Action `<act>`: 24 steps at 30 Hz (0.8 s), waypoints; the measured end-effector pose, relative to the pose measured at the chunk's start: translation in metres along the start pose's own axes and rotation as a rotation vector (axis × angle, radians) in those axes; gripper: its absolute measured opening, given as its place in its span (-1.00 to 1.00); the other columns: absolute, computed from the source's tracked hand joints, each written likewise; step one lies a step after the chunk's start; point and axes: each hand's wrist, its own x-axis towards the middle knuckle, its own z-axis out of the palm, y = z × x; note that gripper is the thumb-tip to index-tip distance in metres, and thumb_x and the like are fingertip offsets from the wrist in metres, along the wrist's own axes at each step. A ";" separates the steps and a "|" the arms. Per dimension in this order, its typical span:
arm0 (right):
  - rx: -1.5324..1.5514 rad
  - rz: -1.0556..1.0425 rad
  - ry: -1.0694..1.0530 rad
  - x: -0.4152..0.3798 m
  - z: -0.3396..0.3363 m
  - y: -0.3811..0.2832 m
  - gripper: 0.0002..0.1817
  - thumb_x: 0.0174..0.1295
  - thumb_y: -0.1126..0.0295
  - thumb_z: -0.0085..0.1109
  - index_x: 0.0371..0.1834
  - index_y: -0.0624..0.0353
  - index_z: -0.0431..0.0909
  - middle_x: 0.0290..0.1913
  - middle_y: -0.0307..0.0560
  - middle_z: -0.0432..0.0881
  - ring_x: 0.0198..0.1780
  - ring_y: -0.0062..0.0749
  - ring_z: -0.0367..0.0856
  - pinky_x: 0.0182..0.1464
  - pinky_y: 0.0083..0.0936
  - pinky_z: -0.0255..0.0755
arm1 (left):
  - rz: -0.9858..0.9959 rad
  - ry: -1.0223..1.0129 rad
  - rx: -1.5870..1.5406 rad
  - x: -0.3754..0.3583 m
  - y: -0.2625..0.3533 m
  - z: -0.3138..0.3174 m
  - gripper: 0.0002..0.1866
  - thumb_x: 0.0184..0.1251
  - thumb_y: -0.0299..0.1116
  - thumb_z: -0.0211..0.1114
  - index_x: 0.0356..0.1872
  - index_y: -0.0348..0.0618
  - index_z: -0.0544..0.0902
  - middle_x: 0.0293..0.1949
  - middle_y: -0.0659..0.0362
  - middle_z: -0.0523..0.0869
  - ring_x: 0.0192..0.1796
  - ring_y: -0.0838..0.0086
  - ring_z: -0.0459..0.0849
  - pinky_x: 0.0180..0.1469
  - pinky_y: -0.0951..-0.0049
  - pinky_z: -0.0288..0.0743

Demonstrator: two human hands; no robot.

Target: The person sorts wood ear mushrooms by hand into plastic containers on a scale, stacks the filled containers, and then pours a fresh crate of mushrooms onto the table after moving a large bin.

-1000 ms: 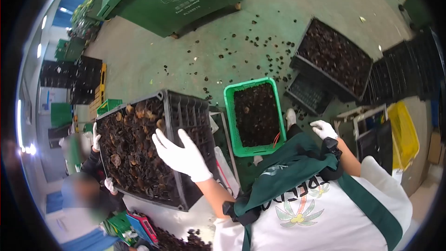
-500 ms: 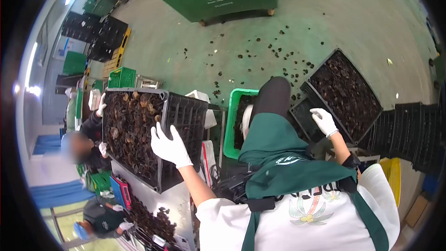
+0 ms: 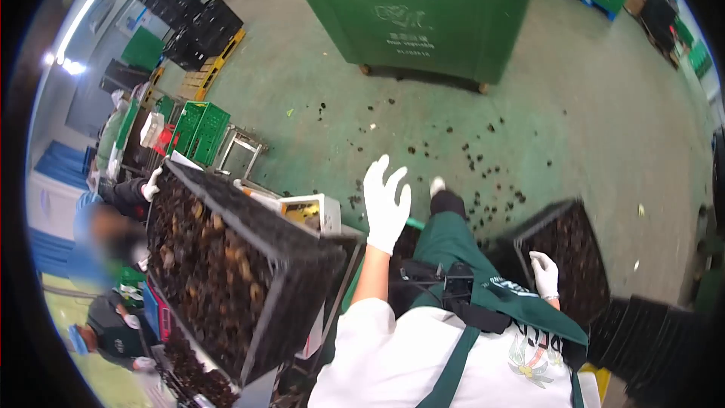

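My left hand, in a white glove, is raised at the centre with its fingers apart and nothing in it. To its left a black crate, filled with dark brown mushroom-like pieces, stands tilted, not touching my hand. A co-worker's gloved hand is at its far edge. My right hand, also gloved, hangs beside a second black crate of dark pieces at the right. Its fingers are slightly curled, and I see nothing held in them. Part of a green basket shows behind my left forearm.
A large green wheeled bin stands ahead. Dark scraps lie over the floor. Green crates and a white box are at the left. Stacked black crates stand at the right. Another person is at lower left.
My left hand has come away from the left crate, moving right. The view has shifted, bringing more of the green bin into sight. The left crate appears lower and more tilted.
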 end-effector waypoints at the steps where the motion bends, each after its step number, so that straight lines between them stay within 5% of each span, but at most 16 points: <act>1: -0.110 -0.058 0.016 0.037 0.008 -0.034 -0.81 0.18 0.54 0.04 -0.17 0.29 0.58 -0.23 -0.12 0.65 -0.16 -0.52 0.59 -0.04 -0.59 0.43 | -0.076 0.032 -0.021 0.012 -0.025 0.015 -0.67 0.04 -0.44 0.27 -0.09 -0.11 0.59 0.18 0.00 0.40 0.22 0.12 0.32 0.26 0.20 0.19; 7: -0.277 -0.260 -0.356 0.287 0.132 -0.201 -0.80 0.14 0.49 0.10 -0.17 0.20 0.59 -0.20 -0.07 0.63 -0.16 -0.47 0.60 -0.06 -0.56 0.45 | -0.679 0.153 -0.138 0.055 -0.147 0.072 -0.74 0.08 -0.46 0.25 -0.15 -0.13 0.62 0.01 -0.01 0.55 0.10 0.14 0.47 0.20 0.24 0.28; 12: -0.388 -0.392 -0.634 0.356 0.207 -0.292 -0.79 0.13 0.39 0.11 -0.16 0.09 0.58 -0.24 -0.04 0.61 -0.22 -0.32 0.60 -0.12 -0.48 0.48 | -1.104 0.442 -0.480 0.051 -0.177 0.083 -0.78 0.12 -0.54 0.22 -0.17 -0.27 0.59 -0.12 0.06 0.60 -0.04 0.36 0.56 0.06 0.40 0.41; 16: -0.536 -0.483 -0.695 0.394 0.240 -0.298 -0.78 0.13 0.31 0.07 -0.19 0.07 0.59 -0.27 0.00 0.59 -0.21 -0.18 0.58 -0.13 -0.38 0.46 | -1.245 0.228 -0.346 0.077 -0.207 0.086 -0.72 0.12 -0.46 0.27 -0.11 -0.24 0.57 -0.13 0.08 0.60 -0.09 0.37 0.55 0.02 0.41 0.42; 19: -0.529 -0.442 -0.744 0.419 0.257 -0.318 -0.77 0.13 0.28 0.05 -0.20 0.06 0.59 -0.26 0.02 0.59 -0.18 -0.09 0.57 -0.10 -0.29 0.45 | -1.073 0.218 -0.399 0.122 -0.224 0.087 -0.72 0.14 -0.47 0.27 -0.09 -0.24 0.57 -0.08 0.07 0.58 -0.04 0.36 0.55 0.06 0.40 0.41; 24: -0.530 -1.040 -0.488 0.516 0.306 -0.374 -0.81 0.04 0.38 0.07 -0.27 0.06 0.59 -0.22 -0.03 0.59 -0.14 -0.07 0.49 -0.06 -0.26 0.38 | -0.970 0.185 -0.382 0.215 -0.257 0.082 -0.70 0.18 -0.44 0.26 -0.05 -0.24 0.55 -0.05 0.09 0.60 -0.02 0.39 0.57 0.07 0.43 0.42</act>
